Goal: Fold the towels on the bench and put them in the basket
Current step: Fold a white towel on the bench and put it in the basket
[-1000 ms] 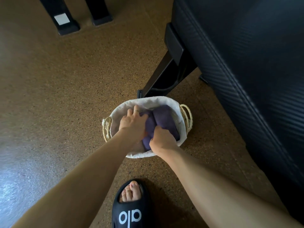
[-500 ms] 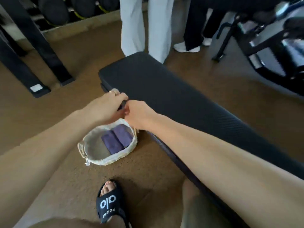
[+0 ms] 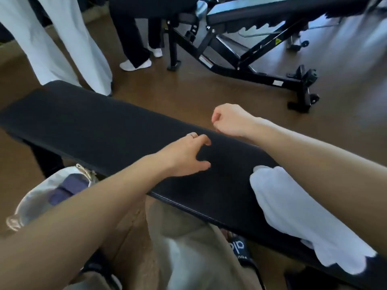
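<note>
A black padded bench (image 3: 100,126) runs across the view. A white towel (image 3: 293,216) lies crumpled on its right part, partly under my right forearm. On the floor at lower left stands a white-lined basket (image 3: 31,201) with folded purple towels (image 3: 67,187) inside, half hidden by my left arm. My left hand (image 3: 184,155) hovers over the middle of the bench, fingers loosely spread, holding nothing. My right hand (image 3: 230,120) is above the bench's far edge, fingers curled into a loose fist with nothing in it.
Two people stand beyond the bench: white trousers (image 3: 62,42) at top left, dark trousers with white shoes (image 3: 136,63) beside them. A black adjustable gym bench frame (image 3: 251,59) fills the top right. My knees and a black slipper (image 3: 240,250) are below the bench.
Both hands left the basket and rose over the bench, moving right. The view swung up from the basket to the bench, bringing the white towel into sight.
</note>
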